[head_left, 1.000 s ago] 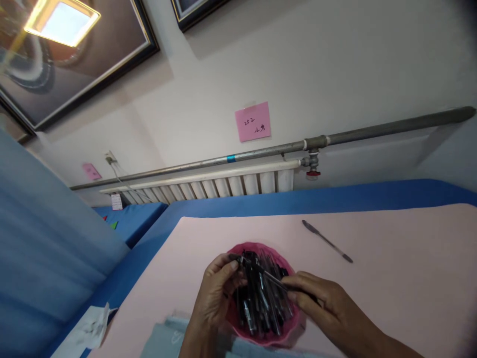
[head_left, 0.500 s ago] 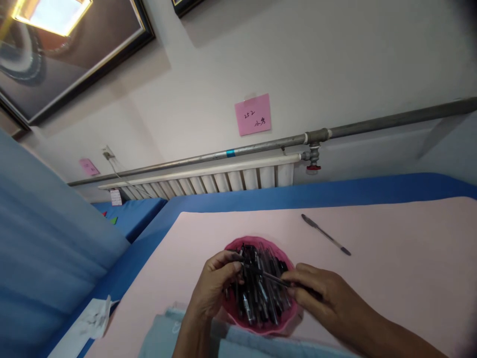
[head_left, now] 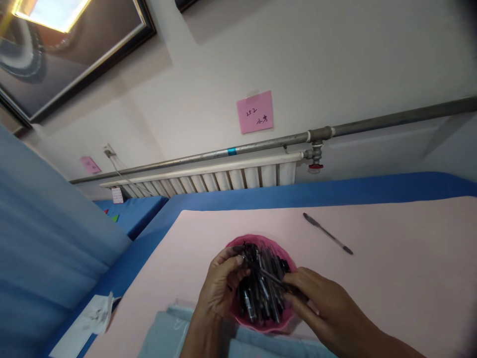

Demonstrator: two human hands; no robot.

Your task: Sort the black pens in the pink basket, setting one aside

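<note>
A pink basket (head_left: 274,328) with a wavy rim holds many black and clear pens (head_left: 263,293). Over it, my left hand (head_left: 221,278) pinches the far left end of a dark pen (head_left: 271,276). My right hand (head_left: 316,303) grips the same pen by its other end, at the basket's right side. The pen slants down from left to right between the two hands. Both its ends are partly hidden by my fingers. Farther back on the right, a single pen (head_left: 328,233) with dark ends lies on the pink sheet (head_left: 391,278).
The pink sheet covers a blue padded table (head_left: 335,191). Folded light-blue cloth (head_left: 164,330) lies at the near edge. A white paper (head_left: 84,325) rests on the left, beside a blue curtain (head_left: 48,248). Behind stand a radiator (head_left: 238,179) and a pipe (head_left: 391,122) with a valve.
My right hand has shifted slightly left, closer to my left hand. Both hands still hold the pen over the basket, and the camera view has moved a little.
</note>
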